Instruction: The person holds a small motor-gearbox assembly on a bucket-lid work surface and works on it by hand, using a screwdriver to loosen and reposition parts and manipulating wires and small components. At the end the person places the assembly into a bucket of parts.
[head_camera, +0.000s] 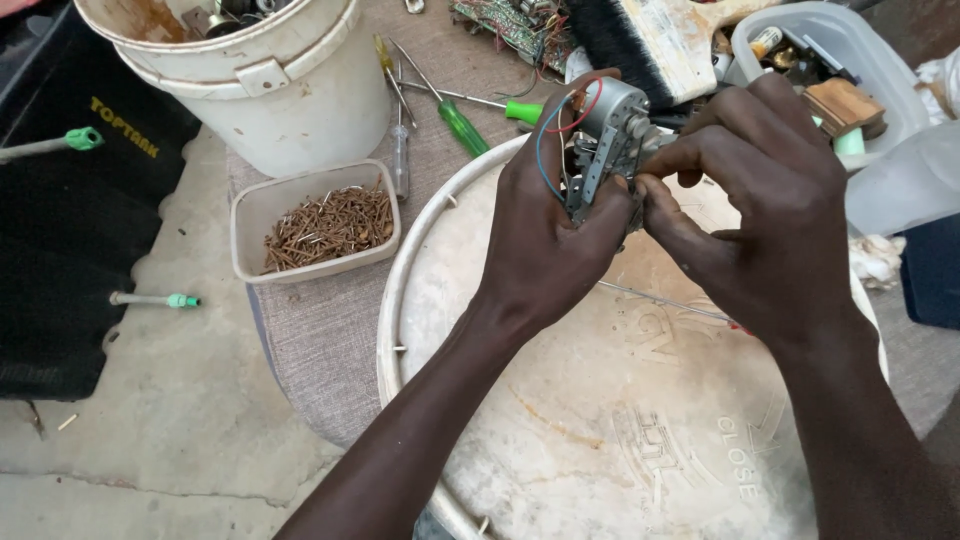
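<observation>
Head view, 2 hands (545, 235) (770, 215), 1 motor (605, 135)

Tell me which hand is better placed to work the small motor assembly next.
Right, probably. The left hand wraps the motor assembly and steadies it, while the right hand has its fingertips pinched at the metal bracket, free to manipulate.

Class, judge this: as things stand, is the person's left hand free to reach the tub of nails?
Probably not at once: the left hand grips the small motor assembly with the right hand. The tub of nails lies uncovered beside it.
</observation>
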